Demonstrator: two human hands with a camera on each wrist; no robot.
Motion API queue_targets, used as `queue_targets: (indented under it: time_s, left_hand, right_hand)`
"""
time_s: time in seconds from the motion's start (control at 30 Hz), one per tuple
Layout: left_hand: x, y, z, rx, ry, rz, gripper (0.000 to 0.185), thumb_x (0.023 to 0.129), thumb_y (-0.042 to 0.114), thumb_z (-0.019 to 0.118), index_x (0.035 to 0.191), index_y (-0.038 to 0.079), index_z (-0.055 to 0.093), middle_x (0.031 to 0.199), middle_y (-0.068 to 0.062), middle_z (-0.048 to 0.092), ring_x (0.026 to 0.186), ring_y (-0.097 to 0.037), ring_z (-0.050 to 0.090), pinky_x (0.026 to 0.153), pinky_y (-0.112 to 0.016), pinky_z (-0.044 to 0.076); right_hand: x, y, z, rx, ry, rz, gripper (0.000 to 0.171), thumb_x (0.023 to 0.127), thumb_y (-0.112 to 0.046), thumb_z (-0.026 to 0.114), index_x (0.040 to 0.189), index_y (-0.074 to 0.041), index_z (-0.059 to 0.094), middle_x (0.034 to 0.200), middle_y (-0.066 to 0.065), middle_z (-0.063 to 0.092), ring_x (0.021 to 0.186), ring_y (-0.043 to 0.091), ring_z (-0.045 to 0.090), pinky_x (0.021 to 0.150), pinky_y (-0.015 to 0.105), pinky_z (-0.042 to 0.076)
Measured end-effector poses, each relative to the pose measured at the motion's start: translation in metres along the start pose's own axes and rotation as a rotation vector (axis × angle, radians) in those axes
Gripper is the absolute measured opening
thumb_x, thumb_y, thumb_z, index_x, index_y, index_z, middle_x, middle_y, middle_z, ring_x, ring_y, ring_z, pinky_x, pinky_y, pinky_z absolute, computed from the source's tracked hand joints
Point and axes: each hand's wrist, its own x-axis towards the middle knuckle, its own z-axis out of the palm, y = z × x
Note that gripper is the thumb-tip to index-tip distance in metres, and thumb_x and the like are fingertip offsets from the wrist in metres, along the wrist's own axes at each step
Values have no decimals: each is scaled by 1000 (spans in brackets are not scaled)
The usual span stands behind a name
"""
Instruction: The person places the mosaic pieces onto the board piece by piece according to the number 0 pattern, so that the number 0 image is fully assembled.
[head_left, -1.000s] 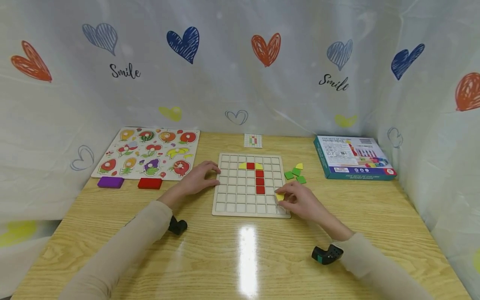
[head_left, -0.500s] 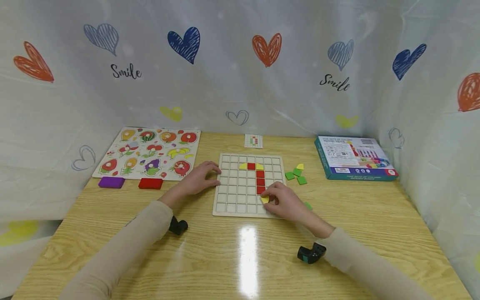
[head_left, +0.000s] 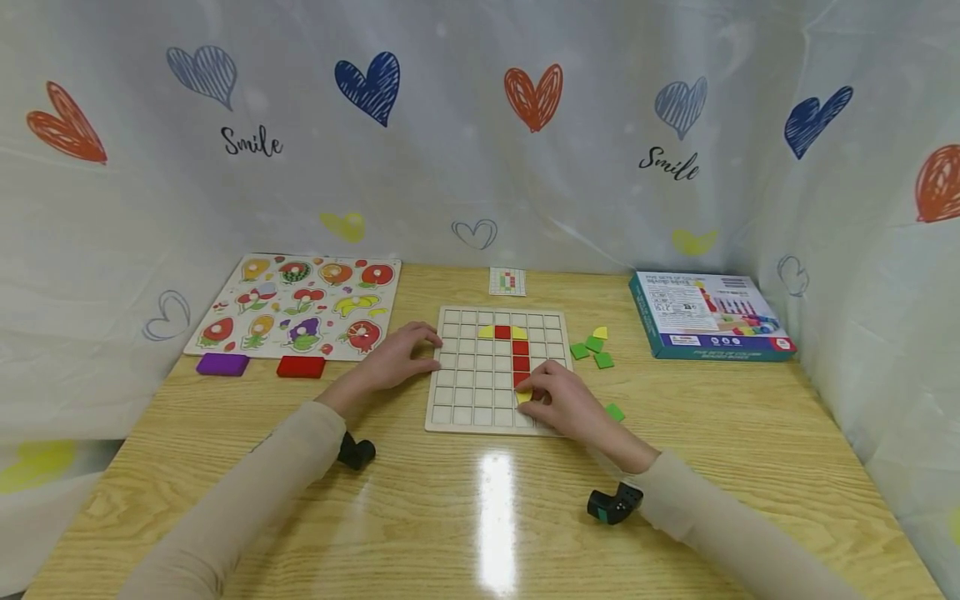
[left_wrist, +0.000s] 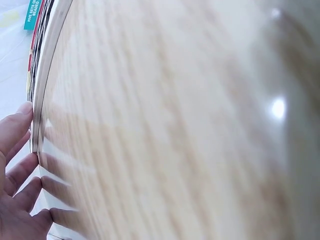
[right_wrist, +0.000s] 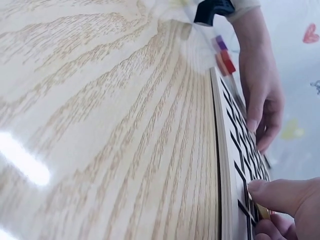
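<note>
A wooden grid board [head_left: 463, 377] lies in the middle of the table. On it, several red square tiles [head_left: 521, 347] form a column and a corner, with yellow quarter-round tiles [head_left: 487, 332] at the top. My right hand [head_left: 567, 405] pinches another yellow tile [head_left: 523, 398] at the cell just below the lowest red one; thumb and fingers partly cover it. The right wrist view shows this yellow tile [right_wrist: 262, 211] between thumb and fingers, close over the grid. My left hand [head_left: 397, 357] rests its fingertips against the board's left edge, also seen along that edge in the left wrist view.
Green tiles [head_left: 603, 360] and a yellow one [head_left: 601, 332] lie right of the board, one green tile [head_left: 615, 412] beside my right wrist. A pattern card [head_left: 507, 282] lies behind. A fruit puzzle [head_left: 341, 283], purple block [head_left: 222, 365] and red block [head_left: 301, 367] are left; a box [head_left: 712, 317] is right.
My right hand has moved left across the board, carrying the yellow tile from its right side to below the red column. A green tile has come into view beside that wrist. My left hand stays put.
</note>
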Motion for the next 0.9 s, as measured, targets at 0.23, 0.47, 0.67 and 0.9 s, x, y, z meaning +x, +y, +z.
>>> queue_targets:
  time_s: [0.23, 0.47, 0.67, 0.9]
  left_hand:
    - [-1, 2, -1, 12, 1, 3, 31, 92, 21, 70, 118, 5, 62, 139, -17, 48, 132, -35, 41, 111, -50, 31]
    - [-1, 3, -2, 15, 1, 3, 31, 92, 21, 70, 118, 4, 62, 138, -17, 48, 132, -35, 42, 111, -49, 32]
    - [-1, 2, -1, 15, 2, 15, 31, 92, 21, 70, 118, 4, 62, 138, -18, 48, 132, -36, 42, 111, -51, 32]
    - [-1, 2, -1, 12, 3, 12, 31, 92, 21, 70, 118, 4, 62, 139, -17, 48, 133, -36, 41, 111, -50, 31]
  right_hand:
    - [-1, 0, -1, -20, 0, -29, 26, 87, -15, 75, 111, -5, 72, 102, 4, 58, 83, 16, 56, 71, 26, 48]
    - [-2, 1, -1, -30, 0, -19, 21, 90, -12, 71, 110, -5, 73, 104, 5, 59, 83, 14, 56, 71, 26, 49]
    - [-1, 2, 0, -29, 5, 7, 19, 91, -12, 70, 109, -8, 74, 104, 3, 60, 85, 12, 55, 73, 27, 49]
    - [0, 4, 2, -43, 14, -17, 18, 91, -12, 70, 108, -9, 74, 104, 2, 63, 89, 13, 58, 74, 30, 49]
